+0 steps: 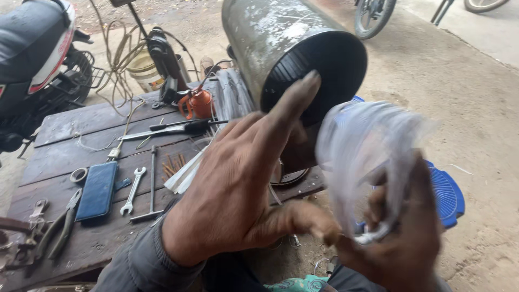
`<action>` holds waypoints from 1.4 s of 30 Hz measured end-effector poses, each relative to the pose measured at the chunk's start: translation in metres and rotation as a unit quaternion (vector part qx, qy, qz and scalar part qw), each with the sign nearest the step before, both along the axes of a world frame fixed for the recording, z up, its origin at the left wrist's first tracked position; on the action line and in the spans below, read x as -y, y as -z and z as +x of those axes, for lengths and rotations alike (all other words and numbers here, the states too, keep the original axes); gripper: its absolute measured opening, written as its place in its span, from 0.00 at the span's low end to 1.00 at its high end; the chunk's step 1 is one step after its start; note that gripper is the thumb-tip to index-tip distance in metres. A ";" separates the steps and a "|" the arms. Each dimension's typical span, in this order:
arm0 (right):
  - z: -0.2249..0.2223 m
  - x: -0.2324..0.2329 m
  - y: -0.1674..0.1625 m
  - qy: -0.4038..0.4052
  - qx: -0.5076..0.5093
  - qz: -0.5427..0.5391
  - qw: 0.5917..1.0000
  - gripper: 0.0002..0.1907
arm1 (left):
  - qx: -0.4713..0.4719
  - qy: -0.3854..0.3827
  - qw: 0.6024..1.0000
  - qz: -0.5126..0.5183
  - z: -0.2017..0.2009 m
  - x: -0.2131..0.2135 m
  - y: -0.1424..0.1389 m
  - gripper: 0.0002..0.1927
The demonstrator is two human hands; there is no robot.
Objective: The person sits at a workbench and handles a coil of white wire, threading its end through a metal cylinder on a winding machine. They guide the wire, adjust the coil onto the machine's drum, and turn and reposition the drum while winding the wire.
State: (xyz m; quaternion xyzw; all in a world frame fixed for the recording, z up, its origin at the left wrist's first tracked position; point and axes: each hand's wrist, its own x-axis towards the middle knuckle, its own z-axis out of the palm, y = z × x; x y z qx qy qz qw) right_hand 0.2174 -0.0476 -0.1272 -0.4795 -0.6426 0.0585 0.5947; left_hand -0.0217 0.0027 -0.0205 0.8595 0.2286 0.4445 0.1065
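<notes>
My left hand is raised in front of me with fingers spread, the index finger pointing up toward the dark open mouth of a grey metal cylinder. It holds nothing. My right hand is at the lower right, closed around a blurred clear plastic bag and a bunch of thin white strips or wires. The bag hangs between the two hands, just right of the cylinder.
A dark wooden workbench carries a blue phone, a wrench, pliers, a screwdriver, an orange oil can and white strips. A scooter stands left. A blue plastic stool sits on sandy ground right.
</notes>
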 end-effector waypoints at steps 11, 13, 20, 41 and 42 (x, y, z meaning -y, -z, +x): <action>0.028 0.011 -0.024 -0.031 0.044 -0.141 0.988 0.69 | -0.119 0.000 0.993 -0.006 0.007 0.060 0.173 0.20; 0.021 0.012 -0.021 -0.003 0.099 -0.125 0.987 0.67 | -0.014 0.012 1.000 0.021 -0.008 0.053 0.184 0.23; -0.007 0.033 -0.019 0.007 -0.041 -0.140 0.989 0.62 | 0.077 -0.387 0.914 -0.090 -0.109 -0.070 0.193 0.16; 0.002 0.017 0.010 -0.018 0.015 -0.094 0.995 0.69 | -0.152 -0.522 0.778 -0.314 -0.147 -0.141 0.206 0.44; 0.001 0.017 0.010 -0.024 0.021 -0.087 0.996 0.68 | -0.156 -0.519 0.770 -0.337 -0.145 -0.141 0.204 0.46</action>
